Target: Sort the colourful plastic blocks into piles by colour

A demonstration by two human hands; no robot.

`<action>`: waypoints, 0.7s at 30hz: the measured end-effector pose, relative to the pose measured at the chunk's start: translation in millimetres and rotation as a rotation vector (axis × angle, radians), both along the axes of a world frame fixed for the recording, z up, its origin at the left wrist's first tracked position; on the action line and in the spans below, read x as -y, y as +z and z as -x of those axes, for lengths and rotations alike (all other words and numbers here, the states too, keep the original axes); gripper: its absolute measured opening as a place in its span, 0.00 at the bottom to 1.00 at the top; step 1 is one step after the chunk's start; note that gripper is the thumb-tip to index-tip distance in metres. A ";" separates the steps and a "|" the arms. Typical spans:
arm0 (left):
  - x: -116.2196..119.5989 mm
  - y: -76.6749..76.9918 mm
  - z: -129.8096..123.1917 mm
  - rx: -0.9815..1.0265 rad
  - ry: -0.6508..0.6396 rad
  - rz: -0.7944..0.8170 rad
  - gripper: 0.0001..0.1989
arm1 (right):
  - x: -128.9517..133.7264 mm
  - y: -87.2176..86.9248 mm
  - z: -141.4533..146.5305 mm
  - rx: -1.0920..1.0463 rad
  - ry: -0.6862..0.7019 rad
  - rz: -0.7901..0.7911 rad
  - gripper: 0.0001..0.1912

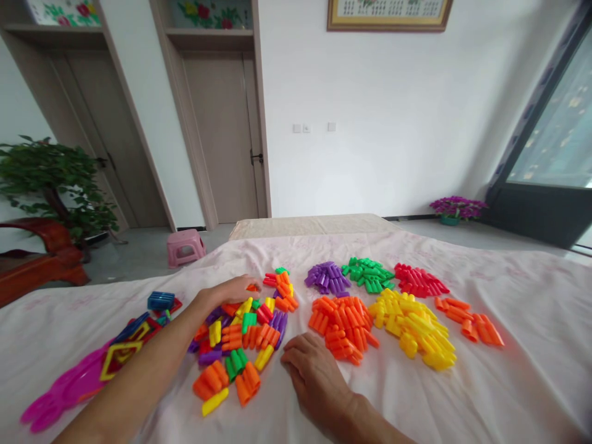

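My left hand [234, 290] reaches across the far left part of a mixed pile of plastic building blocks [248, 321], in orange, yellow, purple, green and red. Its fingers bend down over an orange block [252, 287] and appear closed on it. On the cloth between the mixed pile and a heap of orange blocks [346, 324] rests my right hand [317, 373]. Its fingers are curled together, and whatever they might hold is hidden. Beyond the orange heap lie purple blocks [327, 277], green blocks [369, 274] and red blocks [419, 280]. A yellow heap [414, 327] sits to its right.
A pale floral cloth [522, 382] covers the table. Several loose orange blocks [481, 328] lie at the right. Beside my left forearm are a pink plastic tray [69, 388], a yellow frame piece [111, 361] and blue pieces [161, 300]. A pink stool [185, 246] stands beyond the table.
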State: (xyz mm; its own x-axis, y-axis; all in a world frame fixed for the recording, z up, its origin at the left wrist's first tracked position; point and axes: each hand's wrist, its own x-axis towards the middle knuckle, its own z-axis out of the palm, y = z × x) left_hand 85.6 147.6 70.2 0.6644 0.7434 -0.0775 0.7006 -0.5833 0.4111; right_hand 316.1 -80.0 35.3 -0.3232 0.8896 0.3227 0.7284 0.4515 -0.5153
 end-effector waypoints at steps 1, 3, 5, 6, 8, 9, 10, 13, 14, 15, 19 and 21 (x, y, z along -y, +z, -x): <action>7.4 4.0 4.9 -0.021 -0.029 0.025 0.20 | 0.3 0.5 0.1 -0.005 0.001 -0.001 0.09; 19.3 14.4 12.0 -0.082 -0.108 0.112 0.20 | 0.6 1.1 0.3 -0.010 0.003 -0.002 0.09; 26.2 25.7 11.9 -0.127 -0.151 0.161 0.20 | 0.5 1.4 0.5 -0.008 0.002 -0.001 0.09; 27.5 30.6 8.1 -0.127 -0.141 0.145 0.21 | 0.3 1.4 0.6 -0.004 0.002 -0.002 0.09; 26.5 37.3 -7.7 -0.075 -0.070 0.032 0.23 | -0.1 1.0 0.6 0.004 0.005 -0.005 0.09; 24.4 38.9 -19.2 -0.047 -0.030 -0.038 0.24 | -0.3 0.7 0.5 0.009 0.007 -0.007 0.09; 21.8 39.1 -32.6 -0.025 -0.008 -0.090 0.26 | -0.4 0.3 0.5 0.014 0.009 -0.009 0.09; 12.9 33.5 -76.5 -0.054 0.040 -0.181 0.31 | -0.3 -0.6 0.2 0.027 0.003 -0.024 0.10; 10.4 30.1 -90.0 -0.072 0.052 -0.185 0.33 | -0.2 -0.7 0.1 0.032 0.002 -0.031 0.10; 8.6 26.3 -102.0 -0.092 0.063 -0.183 0.33 | -0.1 -0.9 0.0 0.038 0.003 -0.040 0.10; 8.4 12.2 -129.0 -0.185 0.082 -0.164 0.34 | -0.1 -1.7 -0.2 0.059 0.007 -0.067 0.11; 12.2 8.7 -129.6 -0.225 0.087 -0.165 0.32 | -0.3 -2.4 -0.4 0.069 0.006 -0.071 0.11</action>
